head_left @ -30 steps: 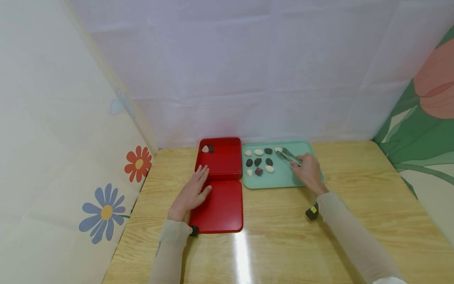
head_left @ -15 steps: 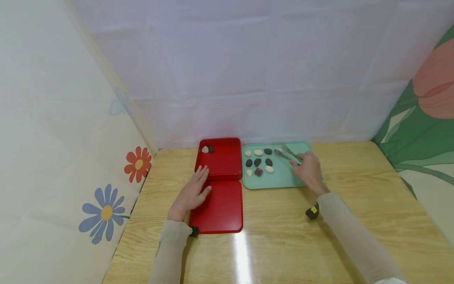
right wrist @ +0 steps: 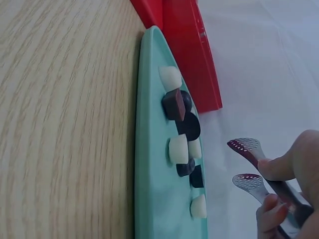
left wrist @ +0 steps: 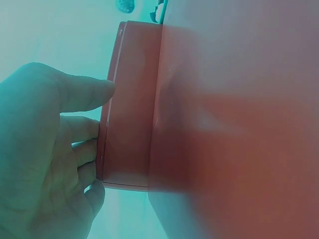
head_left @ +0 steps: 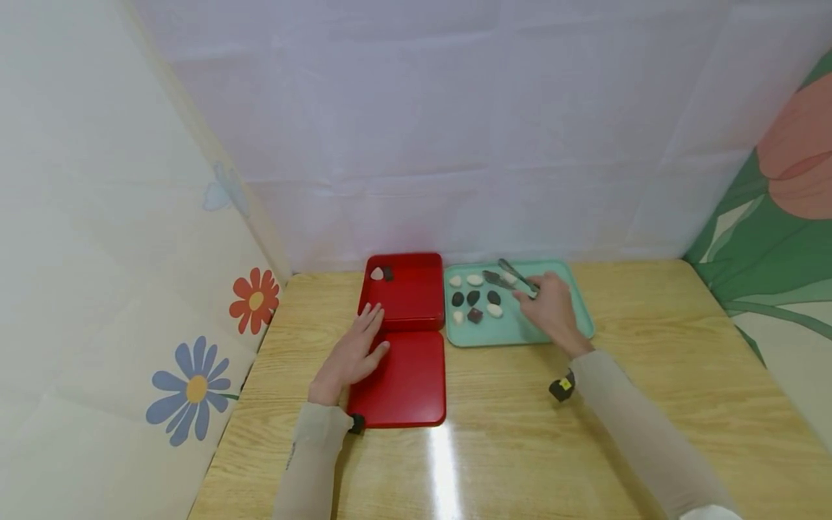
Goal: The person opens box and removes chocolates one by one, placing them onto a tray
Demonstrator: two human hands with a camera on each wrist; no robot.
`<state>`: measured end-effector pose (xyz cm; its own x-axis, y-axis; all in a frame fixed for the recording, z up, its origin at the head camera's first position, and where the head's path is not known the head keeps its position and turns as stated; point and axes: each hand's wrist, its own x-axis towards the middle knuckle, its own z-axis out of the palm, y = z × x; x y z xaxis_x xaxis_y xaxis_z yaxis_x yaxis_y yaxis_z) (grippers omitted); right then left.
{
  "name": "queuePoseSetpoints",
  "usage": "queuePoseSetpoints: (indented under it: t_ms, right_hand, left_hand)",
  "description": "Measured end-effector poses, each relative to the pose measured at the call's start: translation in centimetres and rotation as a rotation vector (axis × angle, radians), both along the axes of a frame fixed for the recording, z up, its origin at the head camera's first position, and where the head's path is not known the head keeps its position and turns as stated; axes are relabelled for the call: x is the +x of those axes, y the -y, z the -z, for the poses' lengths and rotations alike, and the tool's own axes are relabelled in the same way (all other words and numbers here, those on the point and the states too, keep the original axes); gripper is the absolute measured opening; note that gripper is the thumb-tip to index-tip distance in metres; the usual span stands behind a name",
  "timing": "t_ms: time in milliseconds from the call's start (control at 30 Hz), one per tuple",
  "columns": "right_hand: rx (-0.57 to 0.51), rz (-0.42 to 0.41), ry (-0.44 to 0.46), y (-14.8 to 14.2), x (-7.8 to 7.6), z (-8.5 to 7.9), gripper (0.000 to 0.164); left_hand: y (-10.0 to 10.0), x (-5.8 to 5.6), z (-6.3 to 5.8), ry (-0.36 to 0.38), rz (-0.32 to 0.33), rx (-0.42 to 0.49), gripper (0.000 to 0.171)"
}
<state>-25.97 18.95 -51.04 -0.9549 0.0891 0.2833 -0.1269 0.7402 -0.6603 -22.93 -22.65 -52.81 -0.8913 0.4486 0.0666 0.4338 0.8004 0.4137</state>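
My right hand (head_left: 551,307) grips metal tongs (head_left: 518,276) over the far part of a mint-green tray (head_left: 520,331). Their perforated tips are spread apart with nothing between them in the right wrist view. On the tray sit rows of small pieces that look like chocolates: white ovals (head_left: 495,310), dark ovals (head_left: 494,297) and a brown square (head_left: 475,315). My left hand (head_left: 351,354) lies with fingers extended at the near left corner of a red box (head_left: 416,323). Inside the box, a white piece (head_left: 377,274) and a dark piece (head_left: 388,274) sit side by side at the far left.
A flat red lid (head_left: 406,383) lies directly in front of the box, partly under my left hand. The tray stands close to the right of the box on a wooden table (head_left: 507,433). A pale cloth wall (head_left: 455,180) rises right behind both.
My right hand has moved left with the tongs, away from the white piece at the far row's right end toward the dark one beside it. The left hand stays put.
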Motion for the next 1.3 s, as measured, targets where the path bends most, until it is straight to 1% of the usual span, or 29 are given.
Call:
queuePoseSetpoints:
  t_ms: [267, 433, 567, 700, 833, 1033, 1200, 1300]
  right_hand:
    - [-0.013, -0.008, 0.020, 1.8, 0.1, -1.0, 0.052]
    - [-0.030, -0.031, 0.028, 2.8, 0.0, -1.3, 0.050]
    - [-0.048, -0.063, 0.022, 3.8, -0.4, -1.5, 0.049]
    - [-0.070, -0.070, 0.040, 4.8, -0.8, -1.8, 0.050]
    - [-0.100, -0.077, 0.047, 5.6, -1.2, -1.8, 0.052]
    - [-0.131, -0.106, 0.016, 6.8, -1.6, -1.6, 0.054]
    - [-0.137, -0.124, -0.015, 8.0, -2.2, -1.4, 0.047]
    - [-0.138, -0.123, -0.020, 8.9, -2.5, -1.3, 0.046]
  left_hand:
    - [0.0, 0.1, -0.1, -0.004, -0.004, -0.006, 0.076]
    - [0.1, 0.0, -0.1, 0.001, -0.004, -0.009, 0.077]
    - [0.1, 0.0, 0.0, 0.004, -0.007, -0.014, 0.078]
    - [0.0, 0.1, -0.1, -0.002, -0.005, -0.009, 0.078]
    - [0.0, 0.1, -0.1, -0.002, -0.004, -0.007, 0.077]
    - [-0.1, 0.0, 0.0, -0.004, 0.001, 0.003, 0.077]
    - [-0.1, 0.1, -0.1, -0.003, -0.004, 0.000, 0.076]
    - [0.0, 0.2, -0.2, -0.004, -0.006, -0.006, 0.076]
